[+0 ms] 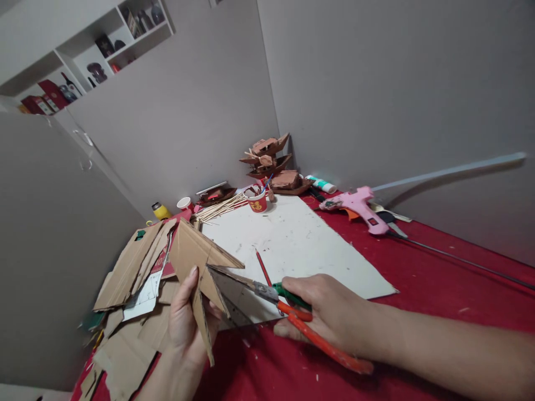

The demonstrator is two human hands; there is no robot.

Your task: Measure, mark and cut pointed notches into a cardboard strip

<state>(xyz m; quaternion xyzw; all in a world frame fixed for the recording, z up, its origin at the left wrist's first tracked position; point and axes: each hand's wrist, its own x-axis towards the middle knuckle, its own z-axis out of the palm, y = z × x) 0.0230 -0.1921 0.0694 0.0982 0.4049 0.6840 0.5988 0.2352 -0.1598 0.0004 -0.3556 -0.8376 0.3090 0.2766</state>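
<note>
My left hand [188, 323] grips a piece of brown cardboard [190, 250] cut into several pointed prongs, thumb on the near face and fingers behind. In my right hand [330, 312] is a pair of scissors [267, 291] with one green and one orange-red handle. Their blades point left and reach into the notch between two prongs, touching the cardboard. How far the blades are apart is hard to make out. A red pencil [263, 266] lies on the white board [343, 256] just beyond the scissors.
Cardboard scraps [129, 340] pile up at left. A pink glue gun [359, 209] with its cord lies at right on the red tablecloth [434, 267]. Farther back are a paper cup [256, 201], wooden sticks [221, 209], brown model boats [267, 159] and a yellow bottle [160, 211], near the walls.
</note>
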